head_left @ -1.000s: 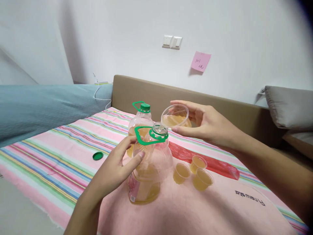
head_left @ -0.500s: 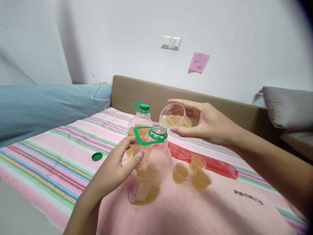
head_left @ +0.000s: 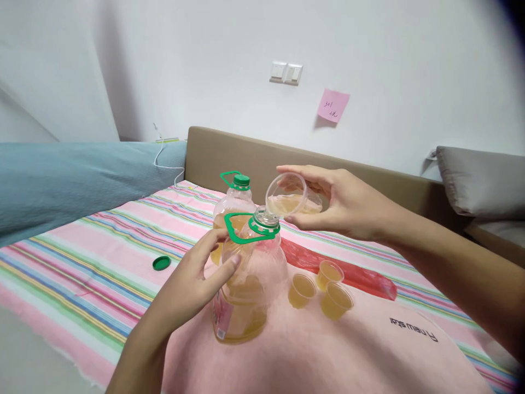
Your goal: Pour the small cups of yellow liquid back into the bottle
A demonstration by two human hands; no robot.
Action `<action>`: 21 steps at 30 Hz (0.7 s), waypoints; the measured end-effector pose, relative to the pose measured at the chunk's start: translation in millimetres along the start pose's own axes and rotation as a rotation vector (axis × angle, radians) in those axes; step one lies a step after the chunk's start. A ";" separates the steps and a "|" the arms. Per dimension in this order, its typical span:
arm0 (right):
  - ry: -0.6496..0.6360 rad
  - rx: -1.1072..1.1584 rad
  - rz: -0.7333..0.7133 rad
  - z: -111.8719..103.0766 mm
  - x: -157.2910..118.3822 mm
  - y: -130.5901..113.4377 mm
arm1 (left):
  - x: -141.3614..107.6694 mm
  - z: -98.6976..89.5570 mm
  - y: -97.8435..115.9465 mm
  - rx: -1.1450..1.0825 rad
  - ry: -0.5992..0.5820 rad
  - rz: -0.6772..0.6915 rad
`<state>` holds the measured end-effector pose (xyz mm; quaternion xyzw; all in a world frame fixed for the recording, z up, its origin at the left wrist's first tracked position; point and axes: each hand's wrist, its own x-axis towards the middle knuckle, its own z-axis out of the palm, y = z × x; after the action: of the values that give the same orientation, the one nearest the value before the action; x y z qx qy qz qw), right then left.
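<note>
My right hand (head_left: 328, 202) holds a clear plastic cup (head_left: 287, 196) with pale amber liquid, tipped sideways so its rim is at the open mouth of a big clear bottle (head_left: 254, 284). That bottle has a green ring handle (head_left: 235, 236) and holds amber liquid in its lower part. My left hand (head_left: 209, 268) grips the bottle's upper left side. Behind it stands a second bottle (head_left: 233, 205) with a green cap on. Three filled cups (head_left: 302, 291) are grouped to the right of the front bottle. A loose green cap (head_left: 161, 263) lies on the left.
A red plastic bag (head_left: 348, 271) lies behind the cups. Pink cloth with lettering (head_left: 389, 350) covers part of the striped bedding (head_left: 102, 241). At the back are a brown headboard (head_left: 246, 150), a white cable (head_left: 166, 166) and, to the right, a grey pillow (head_left: 484, 180).
The cup in my right hand is tipped slightly further, and the liquid inside lies lower along its side. The view has shifted very slightly. My left hand keeps its hold.
</note>
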<state>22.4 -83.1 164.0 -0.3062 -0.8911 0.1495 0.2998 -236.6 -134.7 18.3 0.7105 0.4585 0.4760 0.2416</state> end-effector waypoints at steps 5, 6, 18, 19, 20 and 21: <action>-0.002 -0.071 -0.024 -1.3 1.9 -1.4 | 0.9 0.2 0.7 -0.009 -0.004 0.001; -0.002 -0.093 -0.019 -1.6 2.4 -2.0 | 1.0 0.3 0.8 -0.008 -0.002 -0.008; -0.013 -0.216 -0.032 -4.9 5.0 -8.6 | 0.1 0.5 1.7 0.003 -0.002 0.000; -0.014 -0.218 -0.035 -5.0 5.3 -8.5 | 0.1 0.6 1.5 0.004 0.000 -0.008; -0.013 -0.221 -0.039 -5.1 5.7 -8.4 | 0.1 0.8 1.1 0.005 0.002 -0.018; -0.012 -0.227 -0.044 -5.3 6.1 -8.6 | 0.1 1.0 0.8 0.004 0.004 -0.029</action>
<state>17.9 -85.4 174.6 -0.3178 -0.9105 0.0427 0.2611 -235.4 -134.9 18.6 0.7034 0.4701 0.4729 0.2460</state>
